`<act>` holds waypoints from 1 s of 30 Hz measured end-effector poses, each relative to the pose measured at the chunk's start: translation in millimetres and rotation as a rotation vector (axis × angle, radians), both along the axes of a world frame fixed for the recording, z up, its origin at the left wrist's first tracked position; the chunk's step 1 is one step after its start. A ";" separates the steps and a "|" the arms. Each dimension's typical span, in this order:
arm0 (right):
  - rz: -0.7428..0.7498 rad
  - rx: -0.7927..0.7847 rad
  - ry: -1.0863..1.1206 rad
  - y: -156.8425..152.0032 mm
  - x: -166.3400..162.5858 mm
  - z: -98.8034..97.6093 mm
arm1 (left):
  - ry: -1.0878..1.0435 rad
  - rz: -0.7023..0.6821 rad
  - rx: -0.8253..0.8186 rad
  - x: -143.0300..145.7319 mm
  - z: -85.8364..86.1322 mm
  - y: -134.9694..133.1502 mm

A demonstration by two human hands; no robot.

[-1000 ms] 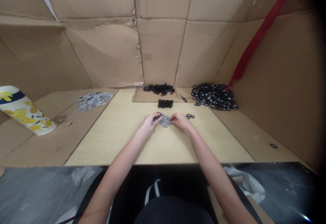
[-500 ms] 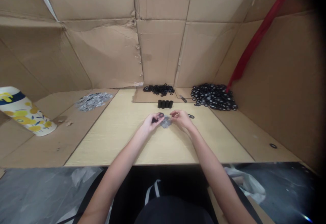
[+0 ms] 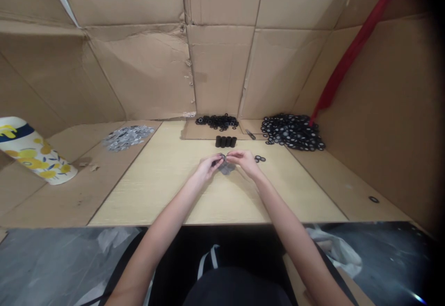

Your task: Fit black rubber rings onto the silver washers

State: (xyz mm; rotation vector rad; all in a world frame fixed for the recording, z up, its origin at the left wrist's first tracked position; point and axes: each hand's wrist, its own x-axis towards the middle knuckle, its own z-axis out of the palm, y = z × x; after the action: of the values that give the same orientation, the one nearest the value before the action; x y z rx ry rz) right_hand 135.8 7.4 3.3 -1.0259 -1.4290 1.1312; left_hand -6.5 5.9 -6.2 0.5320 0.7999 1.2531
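My left hand (image 3: 209, 164) is closed, its fingers pinching a dark round piece that looks like a black ring (image 3: 222, 156). Against it, my right hand (image 3: 242, 160) has thumb and fingertips pressed together; whatever they hold is too small to make out. Just below the fingertips, a small heap of greyish, see-through discs (image 3: 227, 168) lies on the yellow board (image 3: 156, 185). A few loose black rings (image 3: 260, 158) lie right of my right hand. Beyond both hands stands a row of short black cylinders (image 3: 225, 142), like stacked rings.
Silvery discs (image 3: 128, 137) are piled at the left, black rings with pale centres (image 3: 292, 132) at the right. More black rings (image 3: 217, 121) lie behind, near a small cutter (image 3: 250, 134). A patterned bottle (image 3: 38, 153) stands far left. Cardboard walls (image 3: 222, 69) enclose the table.
My right hand has moved left and slightly up from the disc heap, bringing its fingertips to the piece in my left hand. The left hand has hardly moved.
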 end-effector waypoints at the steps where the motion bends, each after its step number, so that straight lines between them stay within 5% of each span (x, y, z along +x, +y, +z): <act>1: 0.004 -0.007 0.020 -0.1 -1.1 -1.1 | 0.022 0.002 0.008 0.6 1.2 -1.5; 19: -0.054 -0.038 0.066 -2.3 -0.9 -1.1 | 0.200 -0.106 0.140 3.6 3.6 -9.3; 30: -0.055 -0.027 0.004 0.4 1.1 -1.3 | 0.390 -0.072 0.283 7.5 -10.0 -3.4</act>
State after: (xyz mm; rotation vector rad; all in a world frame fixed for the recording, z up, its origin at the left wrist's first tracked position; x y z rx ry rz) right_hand 136.8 7.8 2.0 -1.0746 -1.3778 1.1146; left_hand 1.0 2.5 -16.2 1.0484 0.9214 1.2189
